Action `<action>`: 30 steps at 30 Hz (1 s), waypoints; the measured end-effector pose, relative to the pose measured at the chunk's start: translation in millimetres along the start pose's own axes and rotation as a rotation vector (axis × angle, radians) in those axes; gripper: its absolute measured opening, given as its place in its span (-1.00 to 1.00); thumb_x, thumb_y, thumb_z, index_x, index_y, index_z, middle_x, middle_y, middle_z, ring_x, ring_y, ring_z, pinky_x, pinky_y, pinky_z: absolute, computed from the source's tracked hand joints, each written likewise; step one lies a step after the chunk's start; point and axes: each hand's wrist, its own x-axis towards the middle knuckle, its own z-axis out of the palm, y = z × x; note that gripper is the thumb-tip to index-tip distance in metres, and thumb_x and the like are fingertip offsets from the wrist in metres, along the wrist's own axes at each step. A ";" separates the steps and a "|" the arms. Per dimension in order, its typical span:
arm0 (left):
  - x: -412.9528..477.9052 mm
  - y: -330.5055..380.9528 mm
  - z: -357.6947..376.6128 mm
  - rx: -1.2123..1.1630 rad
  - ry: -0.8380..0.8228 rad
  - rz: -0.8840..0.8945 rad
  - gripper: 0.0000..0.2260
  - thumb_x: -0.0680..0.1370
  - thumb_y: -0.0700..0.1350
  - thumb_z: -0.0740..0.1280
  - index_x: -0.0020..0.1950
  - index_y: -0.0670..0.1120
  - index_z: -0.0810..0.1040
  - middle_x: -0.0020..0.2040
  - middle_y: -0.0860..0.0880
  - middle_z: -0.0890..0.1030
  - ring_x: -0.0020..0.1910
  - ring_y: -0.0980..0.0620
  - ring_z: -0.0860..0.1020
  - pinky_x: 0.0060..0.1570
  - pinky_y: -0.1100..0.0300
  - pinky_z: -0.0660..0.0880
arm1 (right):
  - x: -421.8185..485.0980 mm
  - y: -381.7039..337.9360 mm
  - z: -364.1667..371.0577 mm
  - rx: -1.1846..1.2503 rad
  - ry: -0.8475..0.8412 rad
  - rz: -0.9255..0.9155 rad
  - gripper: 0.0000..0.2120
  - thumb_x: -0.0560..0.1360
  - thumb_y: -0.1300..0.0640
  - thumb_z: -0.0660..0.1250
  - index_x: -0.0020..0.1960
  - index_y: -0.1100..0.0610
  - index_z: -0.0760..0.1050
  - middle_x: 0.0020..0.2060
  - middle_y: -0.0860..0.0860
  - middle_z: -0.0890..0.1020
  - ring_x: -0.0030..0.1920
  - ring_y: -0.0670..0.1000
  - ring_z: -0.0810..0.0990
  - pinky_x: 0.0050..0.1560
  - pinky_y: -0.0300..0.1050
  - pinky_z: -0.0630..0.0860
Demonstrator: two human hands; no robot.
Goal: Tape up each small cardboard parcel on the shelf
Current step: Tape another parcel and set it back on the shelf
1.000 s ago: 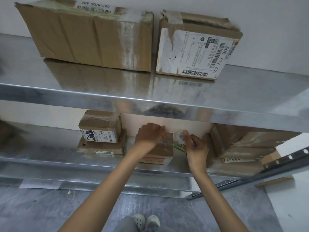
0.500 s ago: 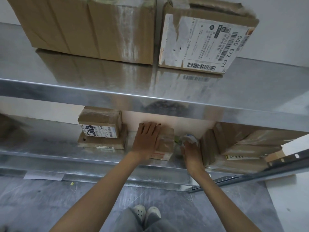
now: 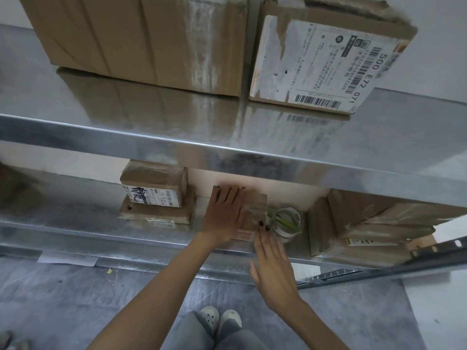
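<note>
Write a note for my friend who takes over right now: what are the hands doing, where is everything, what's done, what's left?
Left hand: flat on top of the middle parcel.
Right hand: open, fingertips at that parcel's near right edge, holding nothing.
Tape roll: on the lower shelf, just right of the parcel.
Done: clear tape shows across this parcel's top.
Left: probably smooth it down, then check the stacked parcels on the left and the boxes on the right; whether they are sealed is unclear.
</note>
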 end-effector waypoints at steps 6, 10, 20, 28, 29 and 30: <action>1.2 -0.4 4.0 0.000 0.070 0.005 -0.58 0.58 0.04 0.11 0.35 -0.13 0.43 0.27 -0.10 0.51 0.24 -0.16 0.46 0.32 -0.16 0.33 | 29.9 2.2 -18.6 0.006 0.012 0.014 -0.24 0.13 0.15 0.49 0.32 0.26 0.45 0.28 0.17 0.52 0.30 0.16 0.49 0.37 0.13 0.33; 2.6 0.4 2.6 -0.003 0.137 0.002 -0.60 0.53 0.00 0.18 0.30 -0.15 0.47 0.23 -0.11 0.54 0.21 -0.16 0.49 0.30 -0.14 0.36 | 52.8 9.3 -23.7 0.042 -0.124 0.033 -0.14 0.14 0.18 0.50 0.41 0.23 0.33 0.39 0.19 0.39 0.35 0.20 0.43 0.31 0.16 0.36; -4.9 1.8 -0.6 0.016 0.126 0.005 -0.59 0.55 -0.01 0.14 0.32 -0.16 0.48 0.24 -0.11 0.54 0.25 -0.13 0.49 0.30 -0.13 0.38 | 85.5 19.3 -25.9 -0.014 -0.274 -0.032 -0.01 0.41 0.16 0.41 0.53 0.20 -0.26 0.53 0.12 -0.20 0.53 0.13 -0.16 0.49 0.06 -0.11; -12.6 4.6 -0.4 -0.040 0.172 0.011 -0.60 0.57 -0.02 0.17 0.32 -0.20 0.49 0.26 -0.12 0.54 0.29 -0.11 0.47 0.32 -0.09 0.34 | 92.8 36.4 -35.3 0.084 -0.340 -0.084 -0.09 0.48 0.07 0.36 0.54 0.17 -0.24 0.53 0.05 -0.23 0.53 0.10 -0.18 0.51 0.08 -0.06; -14.5 4.9 0.1 -0.043 0.182 0.012 -0.61 0.58 -0.02 0.19 0.33 -0.20 0.48 0.27 -0.12 0.53 0.30 -0.11 0.46 0.34 -0.08 0.31 | 93.2 35.3 -37.2 0.087 -0.340 -0.077 -0.07 0.47 0.08 0.37 0.54 0.18 -0.24 0.53 0.06 -0.22 0.53 0.10 -0.17 0.51 0.07 -0.06; -15.8 5.7 0.4 -0.046 0.183 0.006 -0.60 0.57 -0.02 0.22 0.33 -0.21 0.47 0.28 -0.12 0.53 0.30 -0.11 0.46 0.35 -0.08 0.29 | 93.7 34.1 -37.7 0.083 -0.347 -0.068 -0.06 0.47 0.07 0.37 0.54 0.18 -0.25 0.53 0.06 -0.21 0.53 0.11 -0.16 0.51 0.06 -0.05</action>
